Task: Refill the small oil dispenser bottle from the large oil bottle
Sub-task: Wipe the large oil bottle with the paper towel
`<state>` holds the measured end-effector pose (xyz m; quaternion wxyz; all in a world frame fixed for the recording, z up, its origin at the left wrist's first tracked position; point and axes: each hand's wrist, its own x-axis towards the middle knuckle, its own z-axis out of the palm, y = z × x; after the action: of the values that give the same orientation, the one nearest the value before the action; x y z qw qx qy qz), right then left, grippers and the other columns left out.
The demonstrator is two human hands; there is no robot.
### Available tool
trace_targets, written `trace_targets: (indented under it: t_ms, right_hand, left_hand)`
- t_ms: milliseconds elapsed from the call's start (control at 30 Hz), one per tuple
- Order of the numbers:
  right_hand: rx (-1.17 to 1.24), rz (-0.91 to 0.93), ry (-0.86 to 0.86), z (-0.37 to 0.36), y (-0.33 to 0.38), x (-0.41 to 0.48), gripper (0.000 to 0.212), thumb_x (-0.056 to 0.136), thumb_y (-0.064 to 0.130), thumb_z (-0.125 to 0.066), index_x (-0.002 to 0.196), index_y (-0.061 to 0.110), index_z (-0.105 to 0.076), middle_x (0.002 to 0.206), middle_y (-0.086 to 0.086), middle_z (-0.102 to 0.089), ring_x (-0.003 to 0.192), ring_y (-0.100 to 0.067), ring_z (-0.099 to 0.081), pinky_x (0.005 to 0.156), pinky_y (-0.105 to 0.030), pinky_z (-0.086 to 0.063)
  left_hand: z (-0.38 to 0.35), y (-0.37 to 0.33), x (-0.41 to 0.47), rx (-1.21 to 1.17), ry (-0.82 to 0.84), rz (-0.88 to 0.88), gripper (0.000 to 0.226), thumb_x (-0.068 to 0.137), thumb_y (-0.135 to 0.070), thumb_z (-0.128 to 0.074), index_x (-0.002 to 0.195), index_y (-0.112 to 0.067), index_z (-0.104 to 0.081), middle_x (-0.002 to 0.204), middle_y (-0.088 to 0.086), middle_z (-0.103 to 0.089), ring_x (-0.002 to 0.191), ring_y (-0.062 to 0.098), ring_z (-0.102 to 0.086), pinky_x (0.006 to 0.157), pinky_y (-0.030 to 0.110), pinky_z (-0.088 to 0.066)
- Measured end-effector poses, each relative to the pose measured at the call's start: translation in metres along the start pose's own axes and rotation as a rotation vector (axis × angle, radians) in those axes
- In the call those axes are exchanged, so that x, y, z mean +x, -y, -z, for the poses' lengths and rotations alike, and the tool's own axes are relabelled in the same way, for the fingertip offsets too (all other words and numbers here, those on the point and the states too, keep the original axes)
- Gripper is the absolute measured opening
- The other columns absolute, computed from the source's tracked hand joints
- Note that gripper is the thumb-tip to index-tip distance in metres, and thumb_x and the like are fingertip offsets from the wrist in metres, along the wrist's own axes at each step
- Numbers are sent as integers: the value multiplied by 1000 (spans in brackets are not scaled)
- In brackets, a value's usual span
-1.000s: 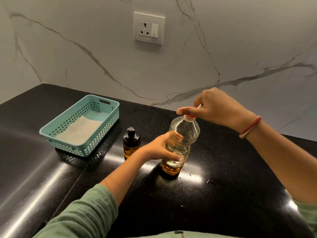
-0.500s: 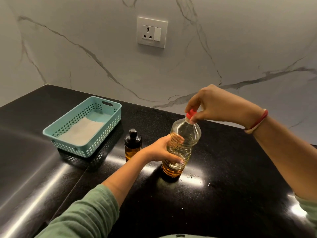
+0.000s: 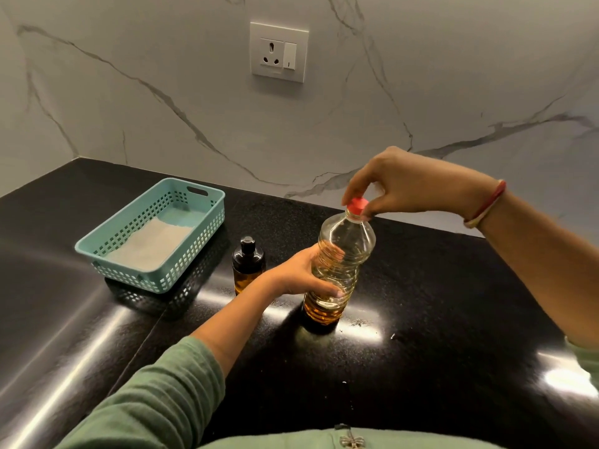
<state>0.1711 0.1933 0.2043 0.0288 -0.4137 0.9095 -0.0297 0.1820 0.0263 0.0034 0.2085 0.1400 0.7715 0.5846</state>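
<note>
While the fingers (image 3: 351,189) of the right hand (image 3: 418,183) curl downward, their tips pinch the red cap (image 3: 357,204) that sits on the large oil bottle (image 3: 343,254). Lower down, the fingers (image 3: 324,286) of the left hand (image 3: 298,273) wrap round the ribbed middle of that bottle and grip it. This clear plastic bottle stands upright on the glossy black surface (image 3: 437,303), near the middle of the scene, with yellow oil inside that looks darker amber at its base. A red thread band (image 3: 486,204) circles the right wrist, and a green sleeve (image 3: 155,406) covers the left forearm. Just left of the left wrist stands the small oil dispenser bottle (image 3: 248,264), upright, with a dark top on it and amber oil showing in its lower part. Farther left lies a teal perforated basket (image 3: 162,277) with a pale sheet (image 3: 152,241) lying flat in its bottom. Behind the surface rises a white marble wall (image 3: 162,76) with grey veins, carrying a white socket and switch plate (image 3: 279,52).
</note>
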Motion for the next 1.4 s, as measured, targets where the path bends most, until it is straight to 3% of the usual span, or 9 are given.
trace_targets:
  t_ms: [200,300,400,500,633,833,1067,1233,1400]
  right_hand:
    - [-35,-91,-70,-6,3,6,57,69,62,-59,86,11,-74,69,1,-67,56,-10,-54,54,-19,-44]
    - [5,-79,-72,-3,1,-1,63,67,54,-69,117,15,-65,100,3,-68,87,-9,-62,81,-24,-51]
    - [-6,-25,-29,2,-1,-4,48,72,35,-78,117,23,-65,110,7,-65,103,-8,-59,97,-31,-47]
    - [-53,-15,-29,-1,0,0,30,77,32,-75,105,22,-70,97,8,-69,88,-5,-61,87,-31,-51]
    - [-90,-71,-81,-8,4,5,40,76,46,-69,95,11,-73,73,7,-62,64,-8,-57,63,-23,-50]
    - [-1,-59,6,2,2,-2,60,72,36,-77,126,24,-57,116,5,-64,107,-12,-59,97,-30,-46]
    - [-43,-80,-42,-4,1,6,35,75,40,-73,100,16,-72,76,14,-59,67,-3,-55,61,-14,-41]
    - [57,-97,70,1,0,-1,62,71,36,-78,127,23,-55,107,10,-60,102,-7,-55,90,-24,-41]
    - [49,-64,45,0,-2,1,34,78,27,-75,111,24,-66,105,9,-66,100,-9,-59,87,-23,-43]
  left_hand:
    - [0,-2,-2,6,1,-6,69,74,-6,-81,131,-22,-46,121,-7,-60,111,2,-57,88,16,-44]
    - [0,0,-2,9,-14,-8,71,73,-6,-82,133,-20,-46,122,-6,-60,113,5,-57,92,19,-44]
    - [0,2,-1,13,-13,-6,73,73,-7,-82,134,-19,-45,123,-4,-60,114,7,-57,96,23,-45]
    - [1,1,0,15,-7,0,71,74,-7,-82,133,-21,-46,121,-8,-60,110,1,-56,88,15,-43]
    - [2,2,1,7,-3,0,70,74,-6,-82,132,-22,-47,121,-7,-61,112,3,-57,88,16,-44]
    - [1,3,2,0,-10,2,71,73,-5,-81,133,-19,-46,124,-3,-60,117,11,-57,97,26,-43]
    - [2,3,2,0,2,-4,69,73,-7,-82,129,-25,-47,125,-2,-61,120,15,-56,105,36,-42]
    - [1,3,2,-5,1,7,68,73,-5,-81,128,-26,-47,120,-7,-61,115,8,-57,97,25,-43]
    - [1,3,2,-4,-4,6,68,73,-5,-81,128,-24,-47,120,-7,-62,112,5,-58,91,19,-44]
